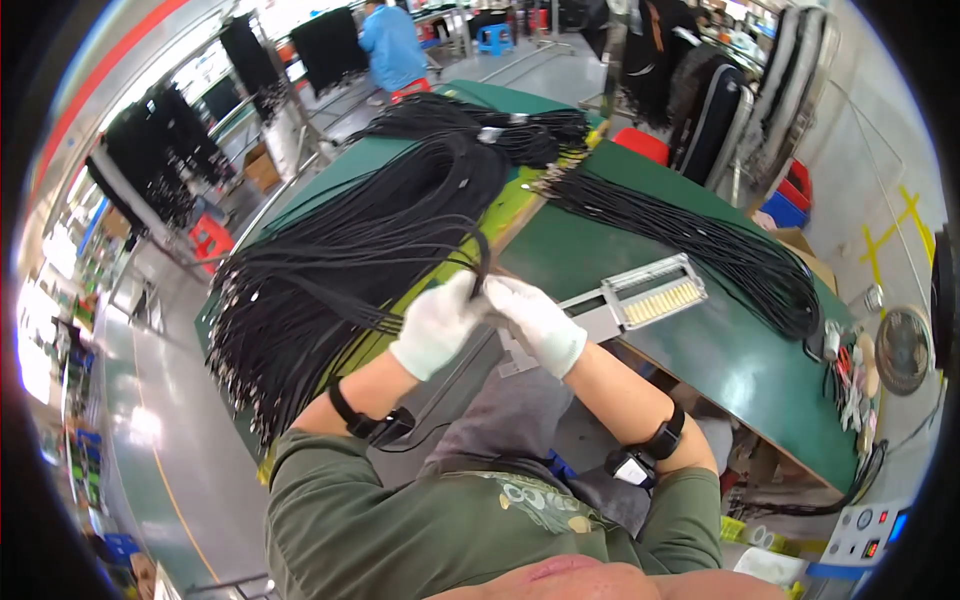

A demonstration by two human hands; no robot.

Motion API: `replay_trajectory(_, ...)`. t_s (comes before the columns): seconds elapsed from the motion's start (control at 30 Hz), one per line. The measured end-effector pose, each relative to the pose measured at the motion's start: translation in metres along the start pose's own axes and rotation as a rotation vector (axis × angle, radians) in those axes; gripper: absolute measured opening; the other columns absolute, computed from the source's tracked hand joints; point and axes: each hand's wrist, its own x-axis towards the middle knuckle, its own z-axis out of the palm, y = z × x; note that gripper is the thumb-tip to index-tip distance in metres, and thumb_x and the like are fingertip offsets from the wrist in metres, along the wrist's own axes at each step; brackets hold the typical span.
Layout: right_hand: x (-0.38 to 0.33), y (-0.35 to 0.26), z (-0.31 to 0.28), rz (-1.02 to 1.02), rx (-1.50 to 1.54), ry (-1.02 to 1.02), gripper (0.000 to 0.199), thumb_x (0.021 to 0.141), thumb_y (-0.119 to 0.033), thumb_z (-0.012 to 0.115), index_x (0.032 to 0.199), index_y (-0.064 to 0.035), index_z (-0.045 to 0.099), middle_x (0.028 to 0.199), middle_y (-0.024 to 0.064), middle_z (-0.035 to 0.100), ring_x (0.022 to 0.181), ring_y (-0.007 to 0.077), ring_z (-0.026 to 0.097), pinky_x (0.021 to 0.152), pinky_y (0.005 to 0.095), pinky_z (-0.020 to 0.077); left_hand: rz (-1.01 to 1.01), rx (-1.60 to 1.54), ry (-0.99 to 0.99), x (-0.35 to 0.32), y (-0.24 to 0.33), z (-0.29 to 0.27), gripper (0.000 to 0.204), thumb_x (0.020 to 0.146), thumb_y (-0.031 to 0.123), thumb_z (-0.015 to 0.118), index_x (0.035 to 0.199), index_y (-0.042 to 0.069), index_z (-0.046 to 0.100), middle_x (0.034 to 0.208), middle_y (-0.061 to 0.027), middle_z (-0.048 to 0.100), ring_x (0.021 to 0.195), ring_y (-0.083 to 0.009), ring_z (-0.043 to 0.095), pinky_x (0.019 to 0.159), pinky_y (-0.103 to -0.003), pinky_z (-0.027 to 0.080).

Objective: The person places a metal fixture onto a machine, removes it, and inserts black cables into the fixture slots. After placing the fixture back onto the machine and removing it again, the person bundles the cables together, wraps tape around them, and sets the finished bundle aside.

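Observation:
White gloves cover both my hands, which meet over the near edge of the table. My left hand (pixel 440 325) is closed round a bundle of black cables (pixel 482 250) that bends up and over toward the pile. Right beside it, my right hand (pixel 533 322) is closed on the same cables; the fingertips partly hide the grip. A large pile of black cables (pixel 340 255) with small metal ends spreads to the left. Just right of my right hand lies a metal fixture (pixel 655 295) with a row of cream-coloured pieces in its frame.
Another bundle of black cables (pixel 690 230) lies across the green table (pixel 720 350). A small fan (pixel 902 350) and a control box (pixel 868 532) stand at the right. Red stools (pixel 210 240) and hanging cable racks (pixel 160 150) are at the left. A person in blue (pixel 392 50) sits beyond.

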Motion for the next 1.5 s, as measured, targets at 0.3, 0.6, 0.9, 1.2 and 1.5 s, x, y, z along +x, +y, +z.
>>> replay_trajectory(0.3,0.007,-0.011,0.047,-0.003,0.136,0.207,0.027,0.102,-0.023,0.056,0.106,0.0022,0.064,0.107,0.0139,0.07,0.095,0.0219,0.066,0.088,0.0345,0.0525,0.262,-0.021,0.075,-0.027,-0.014,-0.023,0.023,0.084,0.028,0.069,0.096,0.009,0.066,0.091,-0.0142,0.066,0.079,-0.0345,0.066,0.069,-0.043,0.052)
replay_trajectory(0.6,-0.055,-0.082,0.055,-0.202,-0.323,-0.069,0.025,0.104,-0.023,0.054,0.101,0.0014,0.059,0.066,0.0012,0.052,0.059,0.0101,0.052,0.064,0.0291,0.0509,0.429,0.45,0.28,0.021,-0.066,-0.06,0.033,0.064,0.027,0.08,0.097,0.025,0.078,0.148,-0.022,0.043,0.135,-0.0446,0.039,0.113,-0.065,0.021)
replay_trajectory(0.9,-0.11,-0.115,-0.014,-0.442,-0.105,0.181,0.032,0.106,-0.037,0.048,0.094,-0.0083,0.056,0.054,-0.0097,0.026,0.046,0.0086,0.031,0.072,0.0352,0.0513,0.24,0.673,0.034,0.029,-0.178,-0.098,0.03,0.066,0.017,0.078,0.093,0.029,0.079,0.095,0.0009,0.064,0.101,-0.0207,0.062,0.108,-0.051,0.037)
replay_trajectory(1.2,-0.152,-0.135,-0.092,-0.58,0.257,0.021,0.034,0.108,-0.04,0.041,0.093,-0.0113,0.053,0.055,-0.0089,0.028,0.05,0.0086,0.03,0.076,0.0354,0.0474,0.333,0.769,0.767,0.068,-0.204,-0.235,0.017,0.07,0.005,0.071,0.085,0.013,0.074,0.104,-0.0046,0.07,0.098,-0.0281,0.063,0.087,-0.042,0.045)
replay_trajectory(1.5,-0.243,-0.101,-0.165,-0.875,0.377,0.475,0.018,0.101,-0.015,0.057,0.114,-0.0022,0.055,0.085,-0.0043,0.047,0.071,0.01,0.046,0.071,0.0262,0.0441,0.645,0.726,0.357,0.124,-0.118,-0.146,0.032,0.07,-0.002,0.058,0.089,0.015,0.077,0.096,-0.0064,0.069,0.096,-0.0275,0.063,0.091,-0.042,0.046)
